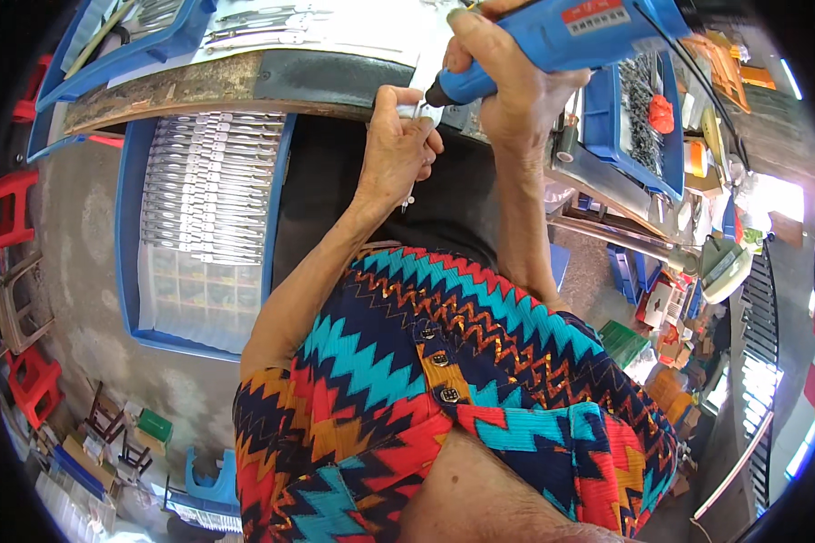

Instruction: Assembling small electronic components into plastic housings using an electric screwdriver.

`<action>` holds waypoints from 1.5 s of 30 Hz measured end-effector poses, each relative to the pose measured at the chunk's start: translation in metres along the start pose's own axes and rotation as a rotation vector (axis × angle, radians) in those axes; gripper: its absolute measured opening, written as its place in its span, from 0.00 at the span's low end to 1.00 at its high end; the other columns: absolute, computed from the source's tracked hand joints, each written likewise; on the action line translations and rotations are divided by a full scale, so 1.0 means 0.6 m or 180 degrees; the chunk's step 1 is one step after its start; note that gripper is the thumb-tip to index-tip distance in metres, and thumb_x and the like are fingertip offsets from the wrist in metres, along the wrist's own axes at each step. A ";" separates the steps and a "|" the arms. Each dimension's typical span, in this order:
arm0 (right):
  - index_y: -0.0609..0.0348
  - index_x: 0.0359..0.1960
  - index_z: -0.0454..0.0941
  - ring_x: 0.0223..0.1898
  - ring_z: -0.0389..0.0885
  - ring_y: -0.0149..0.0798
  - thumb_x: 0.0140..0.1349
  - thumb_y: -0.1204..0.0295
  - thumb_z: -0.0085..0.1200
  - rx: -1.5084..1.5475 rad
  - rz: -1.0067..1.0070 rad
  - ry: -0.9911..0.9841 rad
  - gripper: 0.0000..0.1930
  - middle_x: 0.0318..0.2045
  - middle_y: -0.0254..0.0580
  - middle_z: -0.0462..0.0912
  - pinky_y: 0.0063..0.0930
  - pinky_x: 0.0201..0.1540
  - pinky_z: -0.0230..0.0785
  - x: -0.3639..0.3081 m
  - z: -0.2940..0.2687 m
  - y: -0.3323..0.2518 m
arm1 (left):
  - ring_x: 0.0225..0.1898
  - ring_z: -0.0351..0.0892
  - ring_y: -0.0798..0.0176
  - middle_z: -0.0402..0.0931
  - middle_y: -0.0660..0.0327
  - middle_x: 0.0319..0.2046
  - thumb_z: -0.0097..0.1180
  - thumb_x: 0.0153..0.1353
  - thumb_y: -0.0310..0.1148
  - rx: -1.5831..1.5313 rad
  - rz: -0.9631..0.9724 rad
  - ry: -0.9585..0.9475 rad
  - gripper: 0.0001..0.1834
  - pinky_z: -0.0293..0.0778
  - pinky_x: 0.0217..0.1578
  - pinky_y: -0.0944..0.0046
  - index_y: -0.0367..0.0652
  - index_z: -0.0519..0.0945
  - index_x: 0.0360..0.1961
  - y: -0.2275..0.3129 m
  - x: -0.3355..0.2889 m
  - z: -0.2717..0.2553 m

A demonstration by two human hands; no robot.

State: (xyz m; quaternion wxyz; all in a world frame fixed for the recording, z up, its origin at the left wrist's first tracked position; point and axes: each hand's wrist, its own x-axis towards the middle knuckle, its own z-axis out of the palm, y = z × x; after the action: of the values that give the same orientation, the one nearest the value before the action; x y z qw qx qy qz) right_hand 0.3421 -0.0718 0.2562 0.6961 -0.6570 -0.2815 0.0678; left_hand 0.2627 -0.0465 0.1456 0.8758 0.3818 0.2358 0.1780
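Note:
My right hand is wrapped around a blue electric screwdriver, whose black tip points down and to the left. That tip meets a small white part at the bench edge. My left hand pinches this part between thumb and fingers, hiding much of it. Below those fingers, a thin end with a small white tip hangs down. Left of my arm, a blue tray holds rows of slim silver metal pieces, laid side by side.
The worn wooden bench edge runs across the top, with more slim metal pieces lying on a white surface. At right stands a blue bin of small dark parts. Red stools stand on the floor at far left.

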 end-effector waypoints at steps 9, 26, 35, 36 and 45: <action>0.60 0.33 0.77 0.16 0.73 0.31 0.51 0.81 0.52 -0.2000 -0.3704 -0.0649 0.07 0.13 0.35 0.74 0.24 0.26 0.69 0.032 -0.026 0.031 | 0.13 0.60 0.75 0.68 0.60 0.17 0.43 0.59 0.23 0.0142 0.0084 0.0038 0.13 0.55 0.09 0.75 0.42 0.58 0.45 0.009 -0.001 0.009; 0.67 0.30 0.71 0.17 0.74 0.29 0.46 0.82 0.58 0.0856 -0.0265 0.0237 0.10 0.14 0.39 0.75 0.21 0.25 0.67 -0.010 -0.034 0.017 | 0.14 0.59 0.75 0.69 0.58 0.20 0.47 0.59 0.26 -0.0262 -0.0325 -0.0205 0.16 0.52 0.10 0.77 0.43 0.59 0.47 0.056 -0.021 -0.009; 0.67 0.29 0.71 0.18 0.75 0.30 0.47 0.81 0.58 0.0722 -0.0260 0.0137 0.09 0.15 0.40 0.75 0.21 0.25 0.68 -0.002 -0.045 0.020 | 0.22 0.73 0.61 0.75 0.57 0.24 0.45 0.61 0.27 0.4128 0.1607 0.0809 0.09 0.69 0.26 0.66 0.40 0.70 0.43 0.221 0.055 -0.069; 0.67 0.29 0.71 0.18 0.75 0.29 0.48 0.81 0.58 0.0760 -0.0226 0.0108 0.08 0.15 0.39 0.75 0.21 0.25 0.67 -0.005 -0.041 0.019 | 0.22 0.73 0.61 0.75 0.57 0.24 0.45 0.61 0.27 0.4141 0.1615 0.0820 0.09 0.69 0.26 0.66 0.40 0.70 0.43 0.228 0.071 -0.089; 0.67 0.31 0.70 0.17 0.72 0.31 0.49 0.82 0.55 0.0745 -0.0233 0.0159 0.09 0.16 0.40 0.73 0.24 0.24 0.66 -0.006 -0.042 0.021 | 0.34 0.72 0.48 0.73 0.53 0.27 0.46 0.49 0.19 0.5368 0.3002 -0.0146 0.13 0.68 0.36 0.54 0.43 0.78 0.33 0.225 0.167 -0.178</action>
State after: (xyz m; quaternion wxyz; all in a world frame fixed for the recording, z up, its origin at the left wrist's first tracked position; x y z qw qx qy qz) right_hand 0.3546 -0.0941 0.2436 0.7768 -0.5620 -0.2780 0.0583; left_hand 0.2688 0.1524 0.1558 0.1566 0.9439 0.0914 0.2761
